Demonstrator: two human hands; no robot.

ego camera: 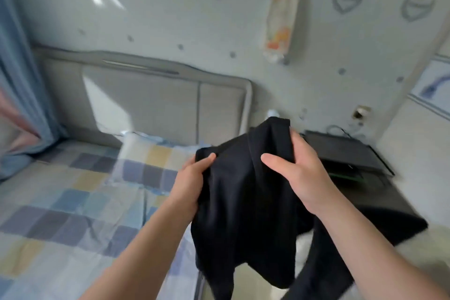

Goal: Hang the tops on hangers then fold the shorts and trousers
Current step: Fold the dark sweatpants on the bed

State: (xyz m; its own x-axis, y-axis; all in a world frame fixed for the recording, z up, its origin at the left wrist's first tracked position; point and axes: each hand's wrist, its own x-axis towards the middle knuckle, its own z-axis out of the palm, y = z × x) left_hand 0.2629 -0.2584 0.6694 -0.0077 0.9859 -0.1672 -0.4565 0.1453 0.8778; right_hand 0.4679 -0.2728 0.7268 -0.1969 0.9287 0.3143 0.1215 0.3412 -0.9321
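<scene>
Black garment [243, 202] between bed [60, 202] and nightstand [365, 202]

— What does the person wear on the arms?
— Nothing visible: both forearms are bare, no sleeves in view.
— And the left hand [192, 178] and right hand [297, 173]?
— No rings, watch or gloves; short, plain nails.

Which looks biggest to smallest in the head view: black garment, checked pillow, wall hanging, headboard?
1. headboard
2. black garment, though nearness to the camera inflates it
3. checked pillow
4. wall hanging
</scene>
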